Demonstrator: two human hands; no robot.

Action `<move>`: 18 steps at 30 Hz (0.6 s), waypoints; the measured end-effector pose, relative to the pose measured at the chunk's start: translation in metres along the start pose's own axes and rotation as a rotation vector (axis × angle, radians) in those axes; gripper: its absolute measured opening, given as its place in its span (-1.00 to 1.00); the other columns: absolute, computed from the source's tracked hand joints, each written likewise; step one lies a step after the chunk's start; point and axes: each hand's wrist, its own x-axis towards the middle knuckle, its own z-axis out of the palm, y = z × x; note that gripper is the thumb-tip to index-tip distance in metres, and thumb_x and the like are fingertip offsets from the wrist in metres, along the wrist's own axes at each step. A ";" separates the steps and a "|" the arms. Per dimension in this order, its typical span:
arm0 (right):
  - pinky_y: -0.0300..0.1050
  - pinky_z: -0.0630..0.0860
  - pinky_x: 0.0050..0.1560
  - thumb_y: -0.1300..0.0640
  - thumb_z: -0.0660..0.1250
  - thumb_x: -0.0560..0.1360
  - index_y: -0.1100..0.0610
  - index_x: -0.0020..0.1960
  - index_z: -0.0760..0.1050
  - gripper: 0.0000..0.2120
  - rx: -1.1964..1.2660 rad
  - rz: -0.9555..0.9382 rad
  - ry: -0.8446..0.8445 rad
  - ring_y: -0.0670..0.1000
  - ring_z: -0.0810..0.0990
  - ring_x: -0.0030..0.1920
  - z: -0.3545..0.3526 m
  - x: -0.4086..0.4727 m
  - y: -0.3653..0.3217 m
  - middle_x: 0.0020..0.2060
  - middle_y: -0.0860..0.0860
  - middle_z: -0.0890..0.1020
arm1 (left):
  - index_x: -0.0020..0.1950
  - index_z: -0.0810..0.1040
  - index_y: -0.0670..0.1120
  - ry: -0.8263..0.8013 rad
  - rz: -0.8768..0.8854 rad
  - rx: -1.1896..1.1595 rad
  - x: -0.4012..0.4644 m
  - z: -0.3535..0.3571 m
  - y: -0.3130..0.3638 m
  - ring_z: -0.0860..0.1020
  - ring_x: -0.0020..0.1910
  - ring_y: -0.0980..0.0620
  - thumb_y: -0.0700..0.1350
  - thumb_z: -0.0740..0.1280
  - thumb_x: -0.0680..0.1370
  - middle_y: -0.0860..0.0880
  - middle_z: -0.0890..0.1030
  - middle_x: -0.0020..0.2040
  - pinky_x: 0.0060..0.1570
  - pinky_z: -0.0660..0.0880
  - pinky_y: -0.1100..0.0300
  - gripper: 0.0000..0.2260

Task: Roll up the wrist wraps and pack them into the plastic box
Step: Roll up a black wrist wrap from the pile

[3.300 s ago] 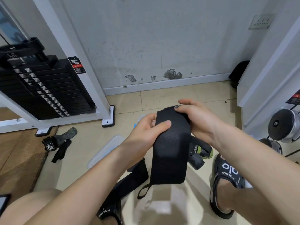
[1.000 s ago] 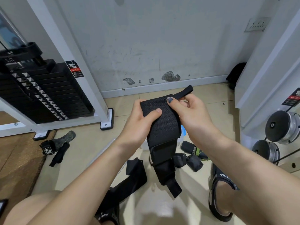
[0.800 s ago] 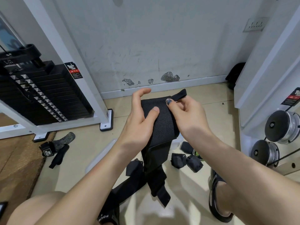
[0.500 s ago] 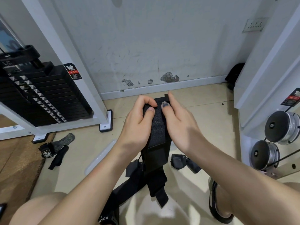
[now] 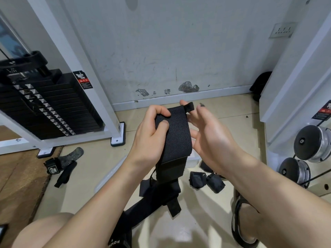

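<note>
head view: the left hand [image 5: 150, 135] pinches the top of the wrist wrap [image 5: 174, 135] – the roll is only started; right hand [image 5: 213, 138], fingers spread, should next turn the end inward.

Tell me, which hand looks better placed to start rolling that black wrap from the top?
Probably the right hand: it is open beside the wrist wrap, fingers near the top loop. The left hand already grips the wrap, steadying it.
</note>
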 end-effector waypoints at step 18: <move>-0.13 0.63 -0.10 0.32 0.43 0.56 0.11 0.19 0.62 -0.75 -0.083 -0.185 0.105 0.01 0.69 -0.12 0.000 -0.001 0.014 -0.15 0.09 0.71 | 0.09 0.51 0.04 0.072 0.046 -0.001 -0.003 0.007 0.001 0.53 -0.12 0.23 -0.04 0.31 0.68 0.15 0.58 -0.10 -0.14 0.44 0.36 -0.98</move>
